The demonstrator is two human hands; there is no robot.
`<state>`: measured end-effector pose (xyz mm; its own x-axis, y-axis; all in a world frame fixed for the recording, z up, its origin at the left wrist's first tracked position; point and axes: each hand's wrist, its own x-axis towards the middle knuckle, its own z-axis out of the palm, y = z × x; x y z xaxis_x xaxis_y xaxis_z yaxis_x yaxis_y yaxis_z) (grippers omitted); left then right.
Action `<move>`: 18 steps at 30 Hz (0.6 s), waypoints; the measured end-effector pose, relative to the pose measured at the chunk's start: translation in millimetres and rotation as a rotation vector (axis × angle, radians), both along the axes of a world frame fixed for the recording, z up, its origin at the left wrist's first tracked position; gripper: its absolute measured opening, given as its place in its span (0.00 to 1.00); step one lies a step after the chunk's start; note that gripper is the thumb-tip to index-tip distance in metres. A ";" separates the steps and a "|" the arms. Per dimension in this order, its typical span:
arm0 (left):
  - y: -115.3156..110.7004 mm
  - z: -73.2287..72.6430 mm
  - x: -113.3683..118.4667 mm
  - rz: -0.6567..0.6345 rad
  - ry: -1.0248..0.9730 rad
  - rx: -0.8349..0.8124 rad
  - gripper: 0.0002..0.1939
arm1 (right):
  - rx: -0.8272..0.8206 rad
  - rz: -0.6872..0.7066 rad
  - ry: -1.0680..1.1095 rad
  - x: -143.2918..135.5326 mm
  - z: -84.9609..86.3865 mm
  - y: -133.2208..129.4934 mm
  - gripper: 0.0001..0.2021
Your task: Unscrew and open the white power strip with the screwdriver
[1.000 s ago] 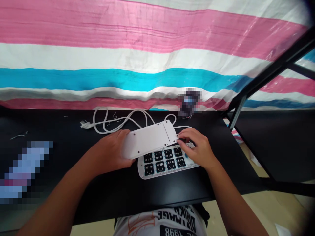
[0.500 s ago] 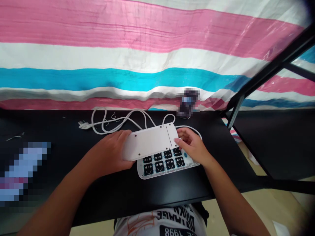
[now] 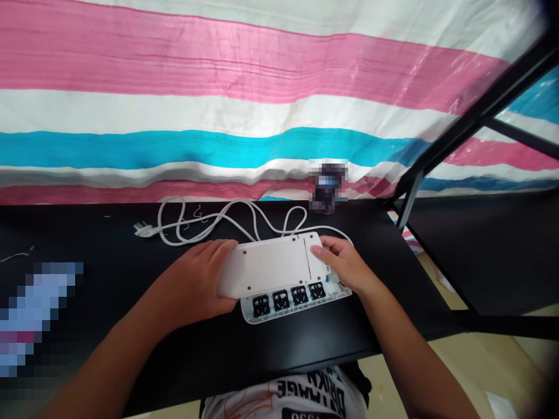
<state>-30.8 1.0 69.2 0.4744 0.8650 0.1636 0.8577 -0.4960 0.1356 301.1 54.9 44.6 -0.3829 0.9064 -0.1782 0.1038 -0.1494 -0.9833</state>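
A white power strip cover (image 3: 271, 265), a flat panel with screw holes, is held between my two hands. My left hand (image 3: 198, 276) wraps round its left end. At the right end, my right hand (image 3: 338, 259) pinches the edge, thumb on top. Under the cover lies the open power strip housing (image 3: 257, 319), with black socket inserts (image 3: 280, 300) showing in a row along its near side. The cover hides the housing's far part. A white power cord (image 3: 209, 218) runs behind and ends in a plug (image 3: 144, 229).
Everything lies on a black table (image 3: 305, 343). A pixelated dark object (image 3: 327, 186) stands at the back against a striped sheet (image 3: 218, 110). A pixelated bluish item (image 3: 39, 314) lies at the left. Black metal framing (image 3: 463, 139) rises on the right.
The cover has come nearer and lower over the housing, so the far row of socket inserts is now hidden. Both hands moved with it. The view has shifted slightly.
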 end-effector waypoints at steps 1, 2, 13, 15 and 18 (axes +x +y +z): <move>-0.2 0.5 0.7 0.010 -0.005 -0.011 0.39 | 0.016 0.015 -0.012 -0.3 0.7 -0.9 0.19; -0.2 1.1 1.6 0.018 -0.010 -0.026 0.39 | 0.038 0.028 -0.029 -1.0 1.3 -1.9 0.20; 1.9 -3.5 5.5 -0.013 0.010 -0.028 0.37 | 0.252 0.009 -0.181 -10.1 -3.0 -8.2 0.23; 1.2 -3.4 6.0 -0.008 0.007 -0.032 0.38 | 0.279 0.008 -0.210 -10.5 -4.3 -7.9 0.22; 0.5 -2.4 7.1 0.003 0.010 -0.049 0.38 | 0.282 -0.004 -0.232 -11.1 -6.0 -7.7 0.23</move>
<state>-23.7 1.4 66.8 0.4729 0.8735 0.1160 0.8608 -0.4860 0.1509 290.0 47.2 38.6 -0.3580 0.9337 -0.0029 0.3286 0.1230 -0.9364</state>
